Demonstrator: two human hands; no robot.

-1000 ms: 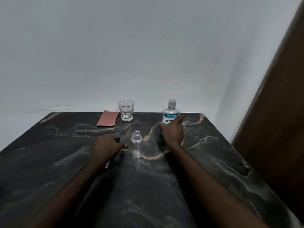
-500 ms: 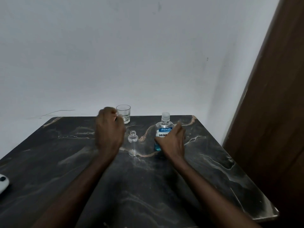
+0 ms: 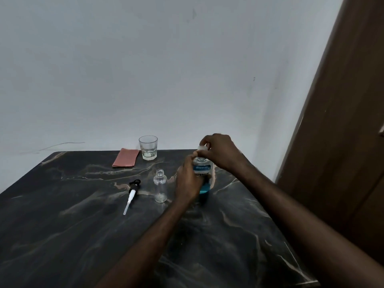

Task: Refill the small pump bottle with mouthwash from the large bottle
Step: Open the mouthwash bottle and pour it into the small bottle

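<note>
The large mouthwash bottle, clear with a blue label and blue liquid, stands upright on the dark marble table. My left hand wraps around its body from the left. My right hand pinches its white cap from above. Just left of it stands the small clear pump bottle, upright, empty and with its neck uncovered. Its pump head, black top with a white tube, lies flat on the table further left.
A drinking glass and a folded pink cloth sit at the table's back edge by the white wall. A brown wooden door rises close to the table's right side.
My left hand left the pump head on the table and moved right onto the large bottle's body. My right hand rose from the bottle's side to its cap.
</note>
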